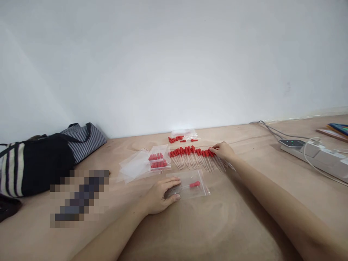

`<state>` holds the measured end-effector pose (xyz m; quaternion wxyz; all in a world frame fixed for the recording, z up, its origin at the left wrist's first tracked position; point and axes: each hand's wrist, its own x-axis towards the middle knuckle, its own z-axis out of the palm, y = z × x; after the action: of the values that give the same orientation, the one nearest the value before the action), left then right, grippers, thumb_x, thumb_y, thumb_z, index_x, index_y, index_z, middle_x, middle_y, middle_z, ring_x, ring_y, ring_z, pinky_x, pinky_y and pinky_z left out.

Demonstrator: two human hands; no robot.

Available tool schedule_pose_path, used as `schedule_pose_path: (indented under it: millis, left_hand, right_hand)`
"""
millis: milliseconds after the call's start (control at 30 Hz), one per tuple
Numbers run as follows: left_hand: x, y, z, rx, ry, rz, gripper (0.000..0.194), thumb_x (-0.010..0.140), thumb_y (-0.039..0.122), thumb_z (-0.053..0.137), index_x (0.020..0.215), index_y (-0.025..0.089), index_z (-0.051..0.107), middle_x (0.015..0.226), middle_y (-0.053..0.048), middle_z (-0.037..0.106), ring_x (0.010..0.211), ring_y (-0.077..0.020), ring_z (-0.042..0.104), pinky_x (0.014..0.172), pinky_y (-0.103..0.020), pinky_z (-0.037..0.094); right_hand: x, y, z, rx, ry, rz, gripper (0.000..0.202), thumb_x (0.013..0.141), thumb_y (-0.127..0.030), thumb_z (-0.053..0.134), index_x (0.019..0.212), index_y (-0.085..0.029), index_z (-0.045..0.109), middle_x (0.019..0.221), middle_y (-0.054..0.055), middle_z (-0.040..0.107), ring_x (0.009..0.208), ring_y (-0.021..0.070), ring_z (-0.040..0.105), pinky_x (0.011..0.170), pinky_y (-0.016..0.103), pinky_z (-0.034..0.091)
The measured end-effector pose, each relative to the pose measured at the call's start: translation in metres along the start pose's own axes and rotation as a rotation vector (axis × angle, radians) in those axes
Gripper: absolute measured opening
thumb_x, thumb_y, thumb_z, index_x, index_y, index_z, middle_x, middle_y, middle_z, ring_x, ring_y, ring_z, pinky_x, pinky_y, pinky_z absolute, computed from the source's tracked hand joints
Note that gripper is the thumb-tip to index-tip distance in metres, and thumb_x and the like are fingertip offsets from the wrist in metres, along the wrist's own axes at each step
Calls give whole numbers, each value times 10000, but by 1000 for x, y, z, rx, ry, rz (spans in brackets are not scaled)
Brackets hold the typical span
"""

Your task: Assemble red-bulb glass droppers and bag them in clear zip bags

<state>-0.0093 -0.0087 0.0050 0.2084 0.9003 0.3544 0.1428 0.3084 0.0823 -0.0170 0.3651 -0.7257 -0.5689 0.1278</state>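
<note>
A clear zip bag (pixel 187 195) lies flat on the table, with one red-bulbed dropper (pixel 194 184) in it. My left hand (pixel 163 195) rests on the bag's left end, thumb and fingers apart. Beyond the bag stretches a row of glass droppers with red bulbs (pixel 186 150). At the right end of this row, my right hand (pixel 222 150) pinches the red bulb of a dropper. Filled bags with red bulbs (pixel 159 164) lie left of the row, partly over flat clear bags (pixel 133 167).
Loose red bulbs (pixel 175 139) and thin clear tubes (pixel 191 135) lie near the wall. Dark and striped bags (pixel 84 141) stand at the left, near a blurred-out object (pixel 81 197). A power strip (pixel 320 157) with cables and a blue-edged item (pixel 338 127) are at the right.
</note>
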Motion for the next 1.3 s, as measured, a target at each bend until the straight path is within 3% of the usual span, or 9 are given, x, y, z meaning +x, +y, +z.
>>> schedule_pose_path:
  millis: [233,400,533,733,933,1100,1300]
  left_hand:
    - [1,-3,1,5,-12,16,413,787,369,502,1172,221,481,1248,-52,483,1159,-198,418,971,-367,338]
    - [0,-4,3,3,-20,17,422,787,370,503,1180,219,474,1253,-54,476,1175,-204,398,980,-373,326]
    - [0,-4,4,7,-15,9,421,787,368,505,1181,220,474,1252,-50,478,1169,-201,404,981,-371,325]
    - [0,-5,3,7,-21,2,424,791,369,501,1187,219,468,1261,-48,468,1171,-193,401,981,-357,325]
    - [0,-4,3,17,-20,-2,421,794,379,494,1187,231,467,1262,-38,468,1182,-195,387,989,-366,313]
    - [0,-4,3,13,-14,8,422,793,383,495,1184,229,470,1259,-41,471,1174,-195,399,982,-360,323]
    - [1,-3,2,15,-10,-1,413,787,380,503,1168,219,489,1251,-50,479,1150,-197,427,970,-356,337]
  right_hand:
    - [2,-1,9,239,-2,77,191,617,-340,584,651,-154,607,607,26,600,559,132,533,518,230,390]
    - [-3,-10,-9,476,41,107,239,675,-389,534,680,-150,531,545,-6,528,408,73,432,391,199,337]
    - [-34,-14,-21,642,73,90,295,693,-467,504,686,-173,472,514,-34,485,395,67,431,372,190,339]
    - [-94,-19,-4,968,109,194,367,595,-513,618,654,-188,457,488,-50,472,383,66,421,348,187,337]
    - [-107,-24,7,1031,111,218,323,610,-476,632,656,-202,469,506,-39,492,407,93,461,370,223,385]
    - [-117,-29,4,1066,8,219,300,613,-447,647,692,-202,493,568,-21,541,475,119,528,439,257,453]
    - [-104,-15,-10,1036,132,202,344,598,-477,644,689,-184,488,562,-24,548,455,86,498,416,211,426]
